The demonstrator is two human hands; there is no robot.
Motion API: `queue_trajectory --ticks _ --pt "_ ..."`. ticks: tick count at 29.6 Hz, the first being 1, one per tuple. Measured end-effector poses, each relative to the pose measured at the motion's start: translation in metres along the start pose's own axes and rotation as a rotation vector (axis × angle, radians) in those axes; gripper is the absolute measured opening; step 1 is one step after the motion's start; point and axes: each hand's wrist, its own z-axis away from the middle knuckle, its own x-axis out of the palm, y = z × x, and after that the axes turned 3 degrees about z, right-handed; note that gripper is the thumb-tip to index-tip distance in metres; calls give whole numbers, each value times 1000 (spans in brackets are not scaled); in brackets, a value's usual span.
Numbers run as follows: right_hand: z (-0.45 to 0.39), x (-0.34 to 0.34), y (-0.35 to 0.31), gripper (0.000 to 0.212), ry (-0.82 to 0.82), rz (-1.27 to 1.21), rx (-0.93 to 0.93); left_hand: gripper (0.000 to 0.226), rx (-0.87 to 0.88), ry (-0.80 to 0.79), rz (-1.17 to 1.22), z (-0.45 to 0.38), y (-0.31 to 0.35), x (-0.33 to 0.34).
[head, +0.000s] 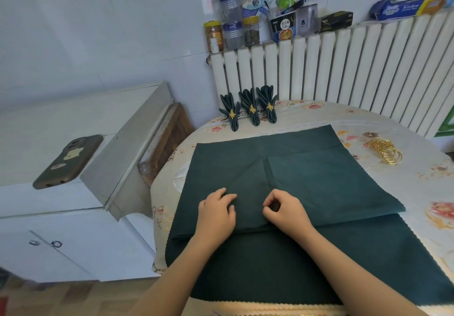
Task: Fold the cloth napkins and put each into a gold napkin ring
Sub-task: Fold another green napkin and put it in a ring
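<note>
A dark green cloth napkin lies folded in half on top of more green cloth spread over the table. Its left part is turned in as a triangular flap toward the middle. My left hand rests on that flap with fingers slightly bent, pressing it flat. My right hand sits beside it near the centre crease, its fingers curled and pinching the fabric. Three finished napkins, each gathered in a gold ring, stand in a row at the table's far edge. A pile of loose gold rings lies at the right.
The round table wears a floral cover. A white radiator runs behind it, with jars and boxes on top. To the left, a phone lies on a white cabinet.
</note>
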Motion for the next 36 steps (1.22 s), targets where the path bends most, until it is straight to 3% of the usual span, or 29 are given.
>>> queue_trajectory --ticks 5,11,15,18,22,28,31,36 --pt "0 0 0 21 -50 63 -43 49 2 -214 -155 6 -11 16" --pt "-2 6 6 21 -58 156 -124 52 5 -261 -223 6 -15 24" --pt "10 7 7 21 189 467 -279 54 -1 -291 -226 7 -15 23" --pt "27 3 8 25 277 635 -297 55 -15 -321 -219 5 -15 21" --pt "41 3 20 22 246 578 -243 59 -45 -368 -198 -5 -5 17" --pt "42 3 21 13 273 536 -231 58 92 -431 -173 -54 24 34" --pt "43 2 20 23 270 552 -214 56 88 -409 -190 -87 35 44" --pt "41 1 21 23 239 547 -199 55 43 -325 -174 -108 40 57"
